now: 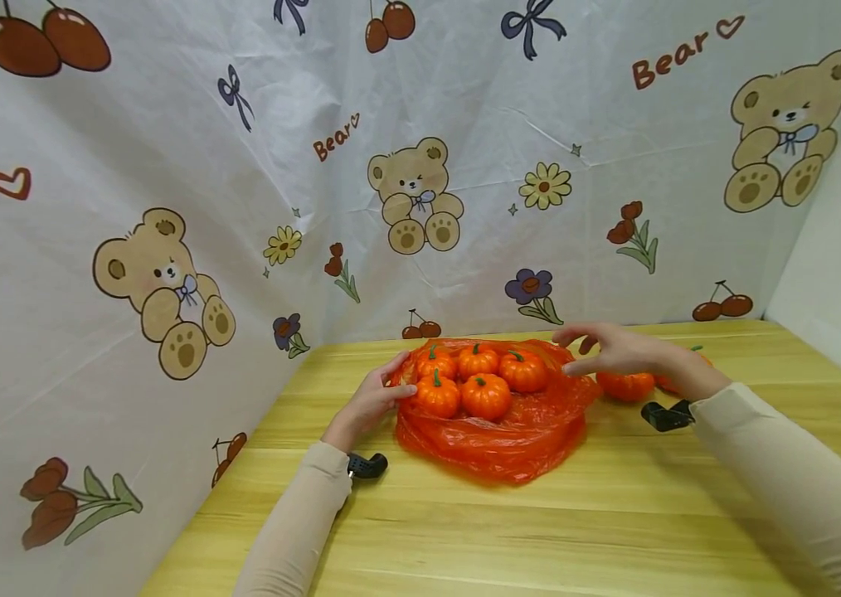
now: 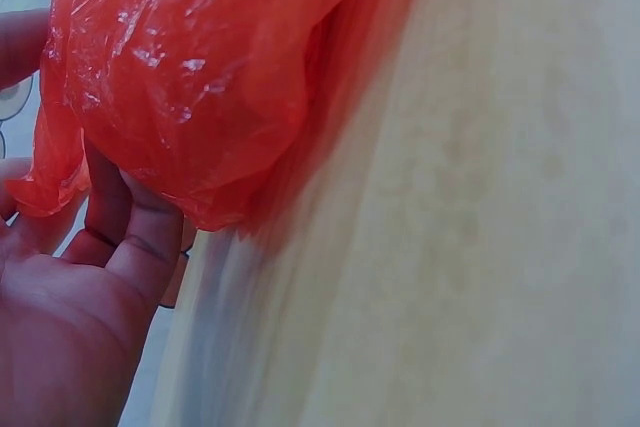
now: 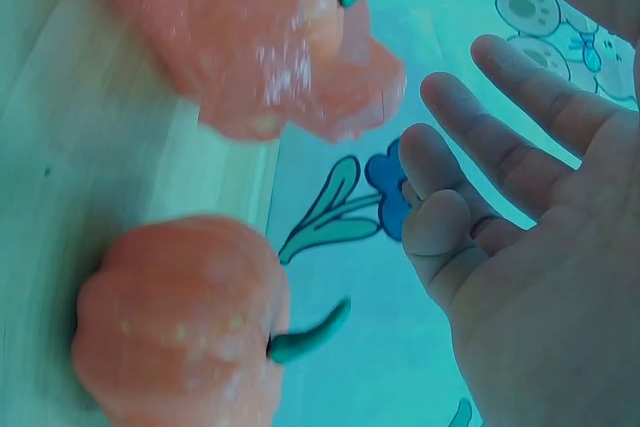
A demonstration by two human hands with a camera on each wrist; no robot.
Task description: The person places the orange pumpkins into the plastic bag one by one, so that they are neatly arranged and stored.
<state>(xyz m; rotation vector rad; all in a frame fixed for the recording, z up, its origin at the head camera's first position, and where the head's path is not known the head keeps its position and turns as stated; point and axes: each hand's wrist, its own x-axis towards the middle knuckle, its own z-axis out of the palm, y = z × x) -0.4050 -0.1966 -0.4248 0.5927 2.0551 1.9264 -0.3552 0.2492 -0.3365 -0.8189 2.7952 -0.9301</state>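
A red plastic bag (image 1: 495,444) lies spread on the table with its mouth facing up. Several small orange pumpkins (image 1: 486,396) with green stems sit together inside. At the bag's left rim my left hand (image 1: 374,400) grips the plastic, thumb on the inner side; the left wrist view shows its fingers (image 2: 140,222) bent against the bag's outside. My right hand (image 1: 618,350) hovers just past the bag's right rim, fingers spread and lightly bent, holding nothing. Below it, outside the bag, stands another pumpkin (image 3: 185,322). A further pumpkin (image 1: 700,356) is partly hidden behind the right wrist.
A light wooden table (image 1: 465,539) carries everything. Behind and to the left hangs a white cloth (image 1: 465,99) printed with bears, flowers and cherries. Black wrist mounts (image 1: 667,416) stick out beneath both forearms.
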